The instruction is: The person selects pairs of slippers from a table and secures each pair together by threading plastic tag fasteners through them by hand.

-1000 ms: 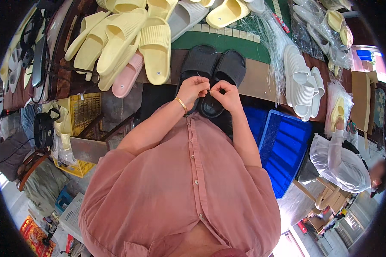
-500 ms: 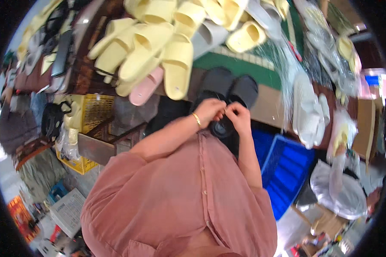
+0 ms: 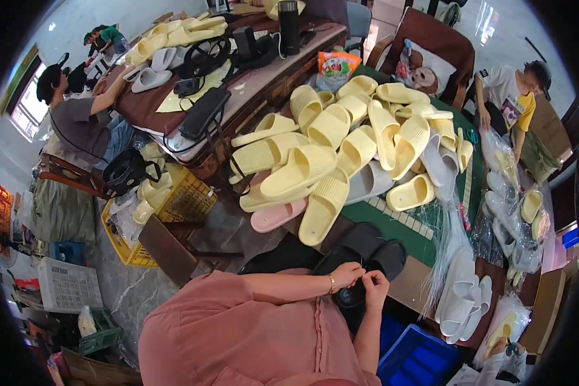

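A pair of black slippers (image 3: 388, 258) rests at the near edge of the table, right in front of my body. Over their near part, my left hand (image 3: 347, 275), with a gold bracelet at the wrist, is closed in a pinch. Close beside it, my right hand (image 3: 374, 287) also pinches, thumb against fingers. A thin dark strand seems to stick up between the fingertips; what they hold is too small to make out. Past the black pair lies a heap of pale yellow slippers (image 3: 329, 127), with a pink slipper (image 3: 278, 216) and grey ones (image 3: 369, 183) among them.
Clear plastic strands (image 3: 445, 248) hang over the table edge by white slippers (image 3: 457, 293). A blue crate (image 3: 420, 358) stands low at right. On the left are a yellow crate (image 3: 185, 201) and a wooden stool (image 3: 167, 249). Co-workers sit at far left and right.
The view has tilted up, so more of the table and the room shows. My hands stay close together over the black slippers, both still pinching.
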The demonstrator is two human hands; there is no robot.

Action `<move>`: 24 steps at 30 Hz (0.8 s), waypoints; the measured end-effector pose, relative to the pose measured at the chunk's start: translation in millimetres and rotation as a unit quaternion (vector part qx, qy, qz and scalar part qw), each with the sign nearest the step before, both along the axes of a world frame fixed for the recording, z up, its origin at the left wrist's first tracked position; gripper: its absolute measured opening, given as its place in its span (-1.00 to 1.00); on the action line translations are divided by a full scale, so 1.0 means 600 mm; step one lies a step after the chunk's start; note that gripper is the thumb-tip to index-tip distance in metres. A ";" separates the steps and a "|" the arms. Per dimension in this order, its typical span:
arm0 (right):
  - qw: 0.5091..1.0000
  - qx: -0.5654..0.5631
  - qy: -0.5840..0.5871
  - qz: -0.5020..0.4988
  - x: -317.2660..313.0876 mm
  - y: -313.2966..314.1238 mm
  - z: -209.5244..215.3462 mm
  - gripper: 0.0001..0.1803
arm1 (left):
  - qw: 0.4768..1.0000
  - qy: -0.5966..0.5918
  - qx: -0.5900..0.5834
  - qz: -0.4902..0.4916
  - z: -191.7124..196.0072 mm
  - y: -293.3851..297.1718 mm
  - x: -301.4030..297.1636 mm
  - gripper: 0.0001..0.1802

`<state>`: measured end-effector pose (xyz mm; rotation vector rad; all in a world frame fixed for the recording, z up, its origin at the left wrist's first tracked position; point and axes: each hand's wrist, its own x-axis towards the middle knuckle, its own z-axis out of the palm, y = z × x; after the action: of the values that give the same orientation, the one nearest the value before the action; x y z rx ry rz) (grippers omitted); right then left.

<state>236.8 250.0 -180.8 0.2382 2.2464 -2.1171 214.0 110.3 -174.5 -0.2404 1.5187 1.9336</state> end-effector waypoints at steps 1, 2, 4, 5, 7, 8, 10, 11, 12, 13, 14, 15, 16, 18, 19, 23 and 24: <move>1.000 -0.011 -0.002 0.007 -0.004 -0.001 -0.001 -0.93 | 1.000 -0.001 -0.005 0.009 -0.002 0.000 -0.001 -0.75; 1.000 -0.011 0.005 0.006 -0.005 0.000 0.001 -0.93 | 1.000 0.005 -0.005 0.007 -0.003 0.001 0.001 -0.75; 0.999 0.007 -0.022 0.038 -0.005 0.002 0.005 -0.94 | 0.998 -0.041 0.023 0.044 0.000 0.000 0.001 -0.75; 0.999 0.006 -0.017 0.039 -0.005 0.003 0.000 -0.95 | 0.998 -0.035 0.022 0.039 0.001 0.001 -0.001 -0.75; 0.999 -0.003 -0.009 0.041 -0.004 0.004 -0.002 -0.95 | 0.999 -0.018 0.006 0.027 0.004 0.001 -0.003 -0.74; 0.999 -0.011 -0.005 0.046 -0.006 0.003 -0.001 -0.95 | 1.000 -0.009 -0.003 0.021 0.006 0.002 -0.004 -0.74; 0.999 -0.023 -0.012 0.036 -0.007 0.000 0.008 -0.95 | 1.000 0.005 -0.014 0.009 0.007 0.004 -0.005 -0.75; 0.999 -0.009 -0.011 0.034 -0.007 0.000 0.008 -0.95 | 1.000 0.003 -0.022 0.013 0.007 0.005 -0.005 -0.76; 0.999 0.005 -0.011 0.031 -0.006 0.000 0.008 -0.95 | 0.999 0.002 -0.031 0.014 0.006 0.006 -0.005 -0.76; 1.000 0.003 -0.007 0.025 -0.006 -0.001 0.008 -0.95 | 1.000 -0.004 -0.019 0.020 0.004 0.006 -0.004 -0.77; 1.000 0.013 -0.010 0.026 -0.005 -0.002 0.007 -0.95 | 1.000 0.000 -0.020 0.015 0.003 0.004 -0.004 -0.77; 0.999 0.022 -0.015 0.029 -0.004 -0.001 0.006 -0.94 | 1.000 0.009 -0.022 0.015 0.001 0.002 -0.003 -0.77; 0.999 0.021 -0.012 0.024 -0.004 -0.002 0.004 -0.94 | 0.999 0.018 -0.023 0.015 0.000 0.000 -0.004 -0.77; 1.000 0.010 -0.005 0.026 -0.004 -0.003 0.003 -0.94 | 0.999 0.032 -0.043 0.008 0.006 0.000 -0.007 -0.76; 1.000 0.010 -0.005 0.022 -0.004 -0.004 0.007 -0.94 | 0.997 0.043 -0.063 0.004 0.014 -0.001 -0.009 -0.75; 1.000 0.002 -0.002 0.016 -0.001 -0.005 0.013 -0.93 | 0.998 0.011 -0.054 -0.023 0.021 -0.012 -0.011 -0.74; 1.000 -0.001 -0.002 0.017 -0.001 -0.005 0.011 -0.93 | 0.998 0.010 -0.054 -0.025 0.013 -0.012 -0.011 -0.74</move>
<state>236.1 246.8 -174.4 0.2024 2.2299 -2.0989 207.6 103.4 -166.5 -0.2283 1.6303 1.8226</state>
